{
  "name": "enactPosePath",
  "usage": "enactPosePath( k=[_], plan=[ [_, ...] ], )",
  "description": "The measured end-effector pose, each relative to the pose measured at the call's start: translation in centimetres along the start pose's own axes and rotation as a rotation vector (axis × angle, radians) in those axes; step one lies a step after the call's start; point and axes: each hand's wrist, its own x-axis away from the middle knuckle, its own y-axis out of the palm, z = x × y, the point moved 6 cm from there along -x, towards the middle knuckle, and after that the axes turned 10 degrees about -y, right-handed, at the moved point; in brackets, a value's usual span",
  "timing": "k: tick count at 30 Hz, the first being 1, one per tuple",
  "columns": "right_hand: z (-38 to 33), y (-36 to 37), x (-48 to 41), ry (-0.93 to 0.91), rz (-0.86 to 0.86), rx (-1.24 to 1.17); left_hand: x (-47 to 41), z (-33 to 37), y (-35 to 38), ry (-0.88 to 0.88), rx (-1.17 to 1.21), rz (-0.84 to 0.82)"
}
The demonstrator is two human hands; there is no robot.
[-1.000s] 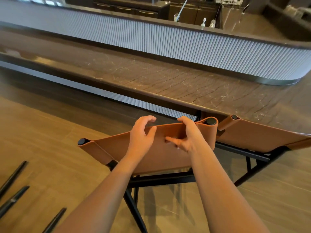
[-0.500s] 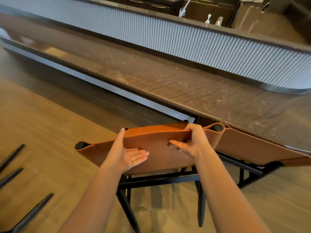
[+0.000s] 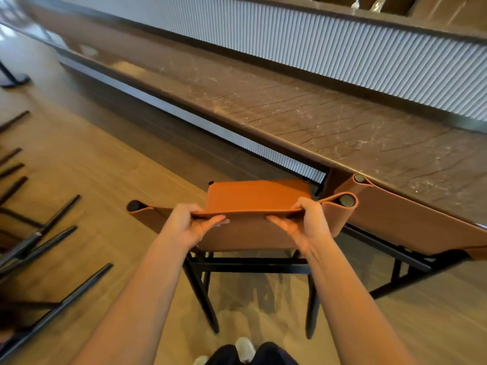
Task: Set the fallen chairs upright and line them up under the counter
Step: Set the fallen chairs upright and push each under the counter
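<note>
A tan leather chair point(image 3: 259, 196) with black legs stands upright in front of me, facing the dark marble counter point(image 3: 303, 114). My left hand point(image 3: 192, 223) and my right hand point(image 3: 303, 222) both grip the top edge of its backrest. A second tan chair point(image 3: 411, 219) stands upright to its right, its back against the counter's edge. Black legs of fallen chairs point(image 3: 50, 246) lie on the floor at the left.
A ribbed grey wall point(image 3: 342, 46) rises behind the countertop. A black round stand base point(image 3: 15, 80) sits on the floor at the far left. My shoes point(image 3: 242, 349) show at the bottom, on the wooden floor.
My left hand went from resting flat on the backrest to gripping its top edge. The chair now stands square to the counter, and the view has tilted down.
</note>
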Motion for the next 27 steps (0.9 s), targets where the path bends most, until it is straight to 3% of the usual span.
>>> enactPosePath(
  k=[9,15,27],
  plan=[
    [4.2,-3.4,0.8,0.063,-0.107,-0.1,-1.1,-0.7,-2.9,0.104,-0.098,0.126],
    [5.1,-3.6,0.8,0.054,-0.136,-0.118,-1.6,-1.3,-4.5,0.102,-0.055,0.067],
    [9.0,-7.9,4.8,0.065,0.108,-0.273,-1.2,-5.6,-9.2,-0.018,-0.027,0.026]
  ],
)
